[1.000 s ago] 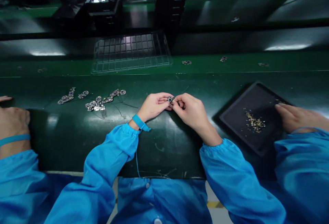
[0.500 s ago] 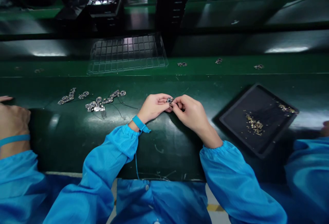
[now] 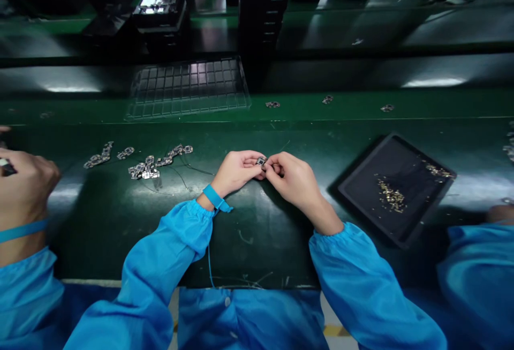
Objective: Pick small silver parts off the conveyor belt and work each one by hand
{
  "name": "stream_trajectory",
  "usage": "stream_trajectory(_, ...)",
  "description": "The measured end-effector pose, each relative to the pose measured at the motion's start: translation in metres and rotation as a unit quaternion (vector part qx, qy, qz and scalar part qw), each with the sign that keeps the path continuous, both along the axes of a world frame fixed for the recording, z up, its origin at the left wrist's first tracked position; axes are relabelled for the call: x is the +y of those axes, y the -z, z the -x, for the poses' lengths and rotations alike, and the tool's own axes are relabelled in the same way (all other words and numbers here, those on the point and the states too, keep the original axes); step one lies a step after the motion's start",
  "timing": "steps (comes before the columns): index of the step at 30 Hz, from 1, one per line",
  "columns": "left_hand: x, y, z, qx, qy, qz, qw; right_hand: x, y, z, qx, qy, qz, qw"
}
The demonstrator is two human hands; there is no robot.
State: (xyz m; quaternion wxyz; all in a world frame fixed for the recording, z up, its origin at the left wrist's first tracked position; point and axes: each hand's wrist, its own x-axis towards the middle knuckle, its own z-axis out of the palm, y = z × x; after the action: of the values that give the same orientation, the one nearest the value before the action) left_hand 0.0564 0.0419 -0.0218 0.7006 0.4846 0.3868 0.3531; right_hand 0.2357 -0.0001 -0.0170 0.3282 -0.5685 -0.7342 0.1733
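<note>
Between the fingertips of my left hand (image 3: 237,170) is a small circuit board (image 3: 261,161) with a dark square chip on it. My right hand (image 3: 291,176) pinches at the board's right edge, thumb and forefinger closed; anything tiny between those fingertips is hidden. Left of my hands, a loose cluster of small circuit boards (image 3: 145,168) with thin dark wires lies on the green bench (image 3: 257,243). To the right, a black tray (image 3: 361,192) holds a scatter of tiny gold-coloured parts (image 3: 391,196). A blue wrist strap (image 3: 217,198) circles my left wrist.
A clear compartmented plastic tray (image 3: 188,88) lies at the back. Single boards rest along the green strip (image 3: 297,112) behind my hands. A co-worker's hand (image 3: 28,184) is at the far left, and another person's blue sleeve (image 3: 477,275) at the right. Dark equipment (image 3: 160,10) stands beyond.
The view has shifted slightly, so most things sit a little lower and further left. My hands keep the same hold on the board. The co-worker's left-side hand has moved further into view.
</note>
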Motion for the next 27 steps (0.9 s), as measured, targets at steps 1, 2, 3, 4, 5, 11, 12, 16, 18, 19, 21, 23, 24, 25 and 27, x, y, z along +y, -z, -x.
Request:
stream_trajectory(1,-0.0001,-0.0004,0.0002,-0.005,-0.002,0.001,1.000,0.0000,0.0001,-0.0004,0.009,-0.001,-0.002,1.000)
stream_trajectory(2,-0.0003,-0.0008,0.0004,-0.010,-0.003,0.002,1.000,0.0001,0.0002,-0.0008,0.016,-0.001,-0.004,1.000)
stream_trajectory(3,-0.0004,-0.0012,0.0006,-0.014,-0.003,0.002,1.000,0.0001,0.0003,-0.0012,0.021,0.000,-0.005,1.000)
stream_trajectory(4,-0.0006,-0.0014,0.0007,-0.017,-0.002,0.003,1.000,0.0001,0.0004,-0.0015,0.024,0.002,-0.005,1.000)
stream_trajectory(5,-0.0008,-0.0016,0.0008,-0.020,-0.001,0.002,1.000,0.0000,0.0007,-0.0017,0.025,0.004,-0.006,1.000)
stream_trajectory(11,-0.0010,-0.0018,0.0007,-0.022,0.005,-0.001,1.000,0.0000,0.0020,-0.0022,0.025,0.004,-0.014,1.000)
stream_trajectory(12,-0.0010,-0.0019,0.0008,-0.021,0.007,-0.002,1.000,0.0000,0.0019,-0.0024,0.023,0.004,-0.015,1.000)
stream_trajectory(16,-0.0011,-0.0025,0.0013,-0.014,0.018,-0.010,1.000,0.0003,0.0012,-0.0034,0.004,0.008,-0.012,1.000)
stream_trajectory(18,-0.0011,-0.0028,0.0015,-0.008,0.022,-0.009,1.000,0.0006,0.0012,-0.0035,-0.008,0.009,0.000,1.000)
stream_trajectory(19,-0.0010,-0.0029,0.0015,-0.005,0.023,-0.008,1.000,0.0009,0.0013,-0.0035,-0.010,0.009,0.006,1.000)
stream_trajectory(21,-0.0005,-0.0032,0.0013,0.001,0.025,-0.006,1.000,0.0013,0.0013,-0.0035,-0.010,0.012,0.018,1.000)
stream_trajectory(23,-0.0001,-0.0041,0.0012,0.004,0.028,-0.006,1.000,0.0014,0.0008,-0.0033,-0.006,0.017,0.022,1.000)
stream_trajectory(24,0.0000,-0.0049,0.0012,0.005,0.030,-0.005,1.000,0.0013,0.0003,-0.0032,-0.002,0.020,0.024,1.000)
stream_trajectory(25,0.0002,-0.0058,0.0014,0.008,0.034,-0.004,0.999,0.0012,-0.0003,-0.0031,0.003,0.022,0.026,0.999)
stream_trajectory(27,0.0006,-0.0078,0.0021,0.020,0.039,-0.004,0.999,0.0012,-0.0013,-0.0027,0.019,0.021,0.034,0.999)
